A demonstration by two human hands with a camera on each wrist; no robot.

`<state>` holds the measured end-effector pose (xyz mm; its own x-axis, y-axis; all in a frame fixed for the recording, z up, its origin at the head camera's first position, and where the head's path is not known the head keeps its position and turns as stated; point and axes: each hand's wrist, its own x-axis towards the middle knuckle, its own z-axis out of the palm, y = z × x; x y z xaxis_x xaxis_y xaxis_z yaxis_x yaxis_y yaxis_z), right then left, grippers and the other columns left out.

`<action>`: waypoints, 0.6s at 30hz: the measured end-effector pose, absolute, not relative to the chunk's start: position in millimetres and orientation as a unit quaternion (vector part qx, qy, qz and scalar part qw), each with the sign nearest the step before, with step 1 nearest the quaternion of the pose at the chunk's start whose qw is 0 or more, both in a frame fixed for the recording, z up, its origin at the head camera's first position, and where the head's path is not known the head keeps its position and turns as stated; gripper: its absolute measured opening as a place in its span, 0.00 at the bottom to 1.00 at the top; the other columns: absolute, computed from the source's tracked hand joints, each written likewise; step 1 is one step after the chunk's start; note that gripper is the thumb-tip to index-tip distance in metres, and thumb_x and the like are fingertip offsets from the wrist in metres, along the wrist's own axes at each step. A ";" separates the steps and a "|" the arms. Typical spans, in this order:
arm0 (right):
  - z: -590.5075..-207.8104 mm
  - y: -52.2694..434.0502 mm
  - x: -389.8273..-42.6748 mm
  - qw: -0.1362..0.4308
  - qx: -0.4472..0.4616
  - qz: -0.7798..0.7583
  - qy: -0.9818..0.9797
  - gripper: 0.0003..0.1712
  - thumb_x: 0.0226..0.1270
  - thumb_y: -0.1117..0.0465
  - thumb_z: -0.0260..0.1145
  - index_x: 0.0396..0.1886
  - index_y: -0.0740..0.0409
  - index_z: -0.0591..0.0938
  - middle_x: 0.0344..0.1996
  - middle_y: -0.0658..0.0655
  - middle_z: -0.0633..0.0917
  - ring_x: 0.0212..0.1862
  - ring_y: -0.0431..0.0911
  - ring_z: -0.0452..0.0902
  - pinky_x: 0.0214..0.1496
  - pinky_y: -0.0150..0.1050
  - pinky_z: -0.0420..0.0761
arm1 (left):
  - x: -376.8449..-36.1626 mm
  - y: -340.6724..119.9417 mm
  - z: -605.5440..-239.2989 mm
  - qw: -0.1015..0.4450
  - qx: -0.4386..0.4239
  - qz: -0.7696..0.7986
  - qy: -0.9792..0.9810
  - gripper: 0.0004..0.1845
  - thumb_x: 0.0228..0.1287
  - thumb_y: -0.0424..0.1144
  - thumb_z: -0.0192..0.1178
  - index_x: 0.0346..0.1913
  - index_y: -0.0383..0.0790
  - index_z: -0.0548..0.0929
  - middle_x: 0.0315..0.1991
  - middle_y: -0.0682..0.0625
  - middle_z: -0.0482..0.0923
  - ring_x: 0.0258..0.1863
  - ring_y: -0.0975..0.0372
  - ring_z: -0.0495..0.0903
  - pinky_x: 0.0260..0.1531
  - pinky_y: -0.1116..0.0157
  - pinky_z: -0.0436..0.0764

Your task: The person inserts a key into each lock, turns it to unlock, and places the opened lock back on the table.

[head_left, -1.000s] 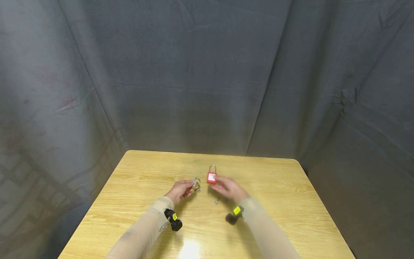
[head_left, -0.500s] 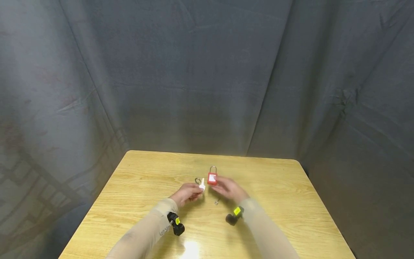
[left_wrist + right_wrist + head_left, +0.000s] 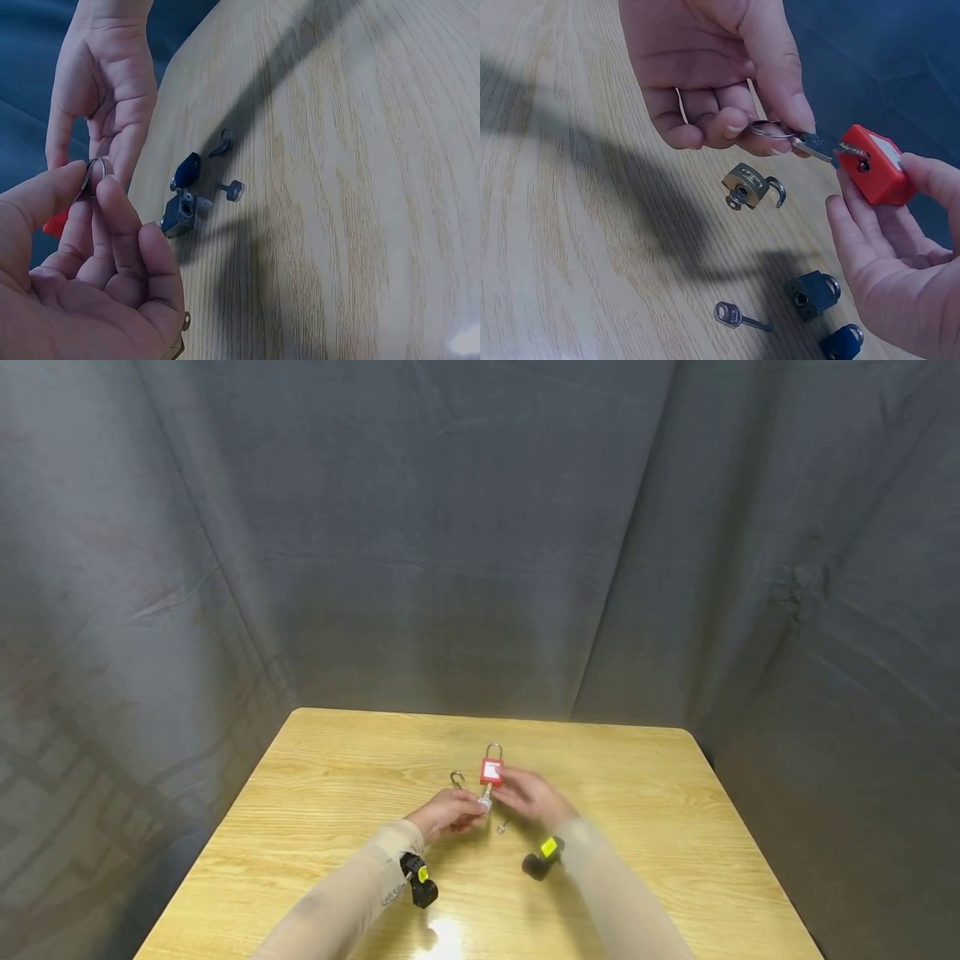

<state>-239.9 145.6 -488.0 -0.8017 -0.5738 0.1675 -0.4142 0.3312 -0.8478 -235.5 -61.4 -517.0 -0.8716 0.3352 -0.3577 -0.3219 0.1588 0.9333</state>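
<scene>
key tip now at the keyway of the red padlock, held off the table between both hands.
nearest, the left hand [image 3: 720, 75] pinches a key [image 3: 814, 145] by its ring end between thumb and forefinger; a second ago it held other metal further left and the key was away from the lock, so insertion looks about to begin. the right hand [image 3: 900, 255] cups the red padlock [image 3: 874, 172], fingertips curled under its body. count: four padlocks, namely one red in hand, one brass [image 3: 748, 184] with shackle open, one dark [image 3: 812, 291] and one blue [image 3: 841, 341] on the table [image 3: 555, 225]; two keys, one held, one loose key [image 3: 735, 316]. beyond, a grey curtain [image 3: 480, 527].
</scene>
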 end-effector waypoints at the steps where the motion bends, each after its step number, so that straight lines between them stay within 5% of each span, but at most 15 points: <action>1: -488.9 145.6 -240.6 0.089 -0.301 -0.498 0.808 0.29 0.67 0.73 0.59 0.67 0.71 0.66 0.63 0.70 0.72 0.62 0.63 0.73 0.65 0.52 0.71 | -235.9 -61.5 -517.2 0.254 0.004 0.651 0.715 0.14 0.64 0.36 0.62 0.48 0.30 0.80 0.42 0.40 0.84 0.30 0.65 0.79 0.36 0.68 0.81; 6: -493.0 147.0 -243.6 0.115 -0.294 -0.521 0.793 0.29 0.68 0.73 0.57 0.68 0.70 0.64 0.64 0.69 0.72 0.64 0.62 0.71 0.66 0.50 0.70 | -236.6 -61.2 -518.0 0.254 -0.005 0.661 0.706 0.15 0.64 0.37 0.61 0.49 0.30 0.79 0.40 0.44 0.84 0.32 0.64 0.80 0.39 0.66 0.82; 13: -497.5 146.9 -249.2 0.224 -0.197 -0.656 0.693 0.26 0.74 0.70 0.49 0.70 0.69 0.62 0.65 0.71 0.69 0.67 0.62 0.66 0.68 0.45 0.69 | -235.2 -58.2 -519.1 0.248 -0.012 0.669 0.701 0.16 0.65 0.37 0.61 0.50 0.30 0.79 0.47 0.36 0.82 0.33 0.64 0.81 0.44 0.63 0.82; 18: -498.2 147.5 -246.8 0.214 -0.214 -0.654 0.694 0.27 0.75 0.70 0.48 0.71 0.69 0.59 0.67 0.72 0.66 0.68 0.63 0.64 0.68 0.45 0.67 | -233.3 -55.8 -515.6 0.244 -0.009 0.671 0.700 0.16 0.65 0.37 0.61 0.50 0.30 0.79 0.45 0.38 0.83 0.35 0.63 0.82 0.47 0.60 0.82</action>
<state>-246.8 147.5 -498.2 -0.8171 -0.5763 -0.0177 -0.0163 0.0537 -0.9984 -233.3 -55.8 -515.6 -0.8809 0.3145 -0.3536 -0.3401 0.0990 0.9352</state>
